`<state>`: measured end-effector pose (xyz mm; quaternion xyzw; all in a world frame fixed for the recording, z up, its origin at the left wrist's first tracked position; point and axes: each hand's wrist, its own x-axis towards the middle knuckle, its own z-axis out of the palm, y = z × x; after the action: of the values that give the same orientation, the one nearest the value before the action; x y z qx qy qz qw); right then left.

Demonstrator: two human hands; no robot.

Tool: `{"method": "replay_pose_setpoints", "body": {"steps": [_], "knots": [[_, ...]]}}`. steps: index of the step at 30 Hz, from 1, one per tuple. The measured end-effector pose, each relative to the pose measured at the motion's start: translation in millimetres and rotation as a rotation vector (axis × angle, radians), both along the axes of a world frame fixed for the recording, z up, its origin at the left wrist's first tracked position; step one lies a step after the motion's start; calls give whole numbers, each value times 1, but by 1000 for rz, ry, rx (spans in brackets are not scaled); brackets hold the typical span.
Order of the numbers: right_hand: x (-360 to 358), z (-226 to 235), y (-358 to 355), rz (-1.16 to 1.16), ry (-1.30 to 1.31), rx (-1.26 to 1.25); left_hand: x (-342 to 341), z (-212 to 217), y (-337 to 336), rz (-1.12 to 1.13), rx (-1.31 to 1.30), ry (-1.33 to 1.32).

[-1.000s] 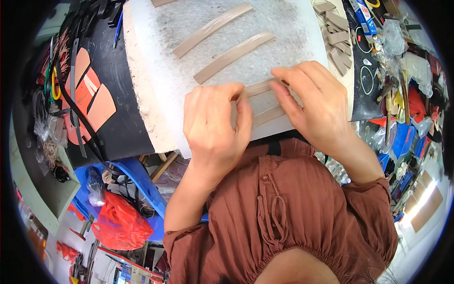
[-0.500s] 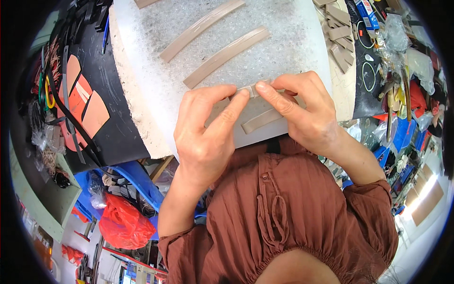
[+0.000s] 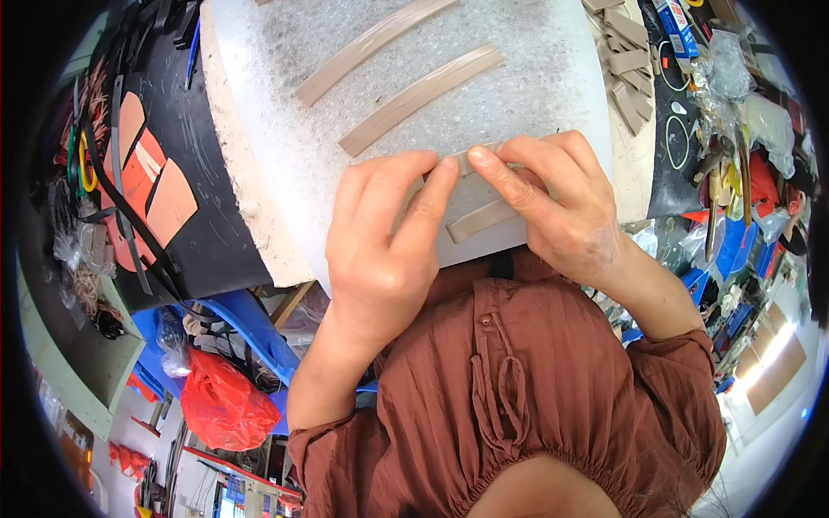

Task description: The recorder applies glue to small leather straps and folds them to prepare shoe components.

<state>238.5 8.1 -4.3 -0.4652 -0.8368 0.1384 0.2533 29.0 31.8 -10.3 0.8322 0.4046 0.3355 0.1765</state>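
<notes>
Both hands work on one beige strip [image 3: 465, 162] above the near part of a white, speckled board [image 3: 544, 86]. The strip is pinched between thumb and index finger of my left hand [image 3: 384, 237], and my right hand [image 3: 566, 203] grips it just beside, thumb tips almost meeting. Most of this strip is hidden by the fingers. Closer to my body, another beige strip [image 3: 479, 222] lies partly under my right hand. Two longer, slightly curved strips, one nearer [image 3: 423, 99] and one farther [image 3: 376, 52], rest side by side beyond my hands.
A pile of short beige strips [image 3: 629, 65] sits to the right of the board. Orange-pink flat pieces [image 3: 173, 207] and dark straps lie on the black table [image 3: 220, 233] at left. A red plastic bag [image 3: 226, 401] is lower left. Plastic bags and tools crowd the right side.
My left hand has shifted slightly right and its fingers have rolled a little along the strip. My right hand keeps its pinch nearly in place. The view has shifted slightly.
</notes>
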Motion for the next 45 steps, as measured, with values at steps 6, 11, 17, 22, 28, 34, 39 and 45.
{"method": "replay_pose_setpoints", "body": {"steps": [6, 11, 17, 22, 28, 34, 39, 45], "knots": [[-3, 13, 2, 4, -253, 66, 1, 10, -8, -51, 105, 290], [-14, 20, 5, 3, -255, 47, 5, 18, -12, -59, 120, 448], [-21, 18, 9, 18, -217, 43, 6, 20, -14, -76, 119, 501], [-20, 30, 18, 89, -232, -36, 7, 28, -5, -73, 37, 445], [7, 34, 57, 17, -73, 23, -18, 35, 17, 132, -47, 156], [9, 3, 73, -111, -62, 139, -18, 6, 25, 303, -22, 138], [7, 10, 74, -139, 35, -19, -16, 7, 23, 321, -77, 89], [7, 15, 75, -149, 29, -107, -16, 7, 23, 316, -115, 53]]}}
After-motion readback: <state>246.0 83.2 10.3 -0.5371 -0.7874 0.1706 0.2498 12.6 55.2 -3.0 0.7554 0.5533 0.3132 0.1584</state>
